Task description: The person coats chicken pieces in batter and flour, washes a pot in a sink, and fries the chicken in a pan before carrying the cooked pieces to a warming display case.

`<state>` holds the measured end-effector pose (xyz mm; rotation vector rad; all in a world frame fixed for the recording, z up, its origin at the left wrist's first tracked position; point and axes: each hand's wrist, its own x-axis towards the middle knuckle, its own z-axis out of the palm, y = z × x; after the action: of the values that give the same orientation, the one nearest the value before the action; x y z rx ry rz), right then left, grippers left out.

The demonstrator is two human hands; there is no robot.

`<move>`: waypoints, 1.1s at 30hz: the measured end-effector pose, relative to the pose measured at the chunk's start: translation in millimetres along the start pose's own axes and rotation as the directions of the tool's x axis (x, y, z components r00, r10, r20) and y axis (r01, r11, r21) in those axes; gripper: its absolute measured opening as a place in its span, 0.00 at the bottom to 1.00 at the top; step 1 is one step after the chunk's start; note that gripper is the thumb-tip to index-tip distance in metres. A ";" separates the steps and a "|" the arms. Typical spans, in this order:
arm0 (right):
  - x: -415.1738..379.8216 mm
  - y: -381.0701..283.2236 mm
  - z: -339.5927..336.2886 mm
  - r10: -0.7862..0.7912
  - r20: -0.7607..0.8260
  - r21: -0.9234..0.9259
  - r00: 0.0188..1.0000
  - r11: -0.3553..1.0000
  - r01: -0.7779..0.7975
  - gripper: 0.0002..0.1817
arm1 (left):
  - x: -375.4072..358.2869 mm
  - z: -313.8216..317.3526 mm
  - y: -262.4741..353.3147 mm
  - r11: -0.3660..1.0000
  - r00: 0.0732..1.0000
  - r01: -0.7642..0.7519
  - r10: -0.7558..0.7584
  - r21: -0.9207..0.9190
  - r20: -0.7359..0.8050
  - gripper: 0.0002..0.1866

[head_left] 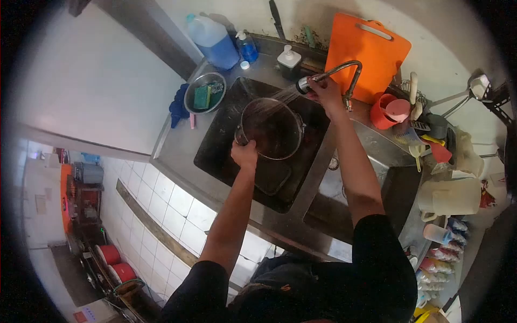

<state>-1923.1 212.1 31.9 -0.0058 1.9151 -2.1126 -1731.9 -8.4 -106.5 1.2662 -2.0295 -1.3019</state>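
Over the left basin of a metal sink (pixel 215 187), my left hand (pixel 245 154) grips the near-left handle of a round pot (pixel 272 129), which is tilted toward me. My right hand (pixel 325 95) is closed round the spray head (pixel 304 84) of the curved faucet (pixel 355 75). Water sprays from it down and left into the pot. The pot hangs above the dark basin (pixel 215 140), and its inside looks brownish and wet.
Left of the basin stands a metal bowl (pixel 188 102) with a green sponge (pixel 202 97). Behind are a blue-liquid jug (pixel 218 46), soap bottles and an orange cutting board (pixel 358 48). Right are a red cup (pixel 380 114), utensils and a pale pitcher (pixel 452 197).
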 end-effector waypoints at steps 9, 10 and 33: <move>-1.5 8.6 -17.1 -0.062 0.188 0.062 0.980 0.997 0.051 0.22 | -9.3 1.6 41.5 0.996 0.999 0.003 0.001 -0.087 0.043 0.25; -2.9 13.2 -24.8 -0.018 0.187 -0.016 0.982 1.000 0.022 0.24 | -4.4 4.8 34.5 0.996 0.999 -0.001 0.004 -0.084 0.042 0.25; -0.6 31.4 -35.1 -0.092 0.189 -0.182 0.978 0.975 0.127 0.23 | -54.7 -15.4 103.6 0.932 0.933 -0.353 0.345 -0.077 -0.101 0.23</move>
<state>-1922.8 244.0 -2.7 -0.3390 2.0428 -1.9088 -1741.9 46.2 -2.3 0.8522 -1.9937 -1.1375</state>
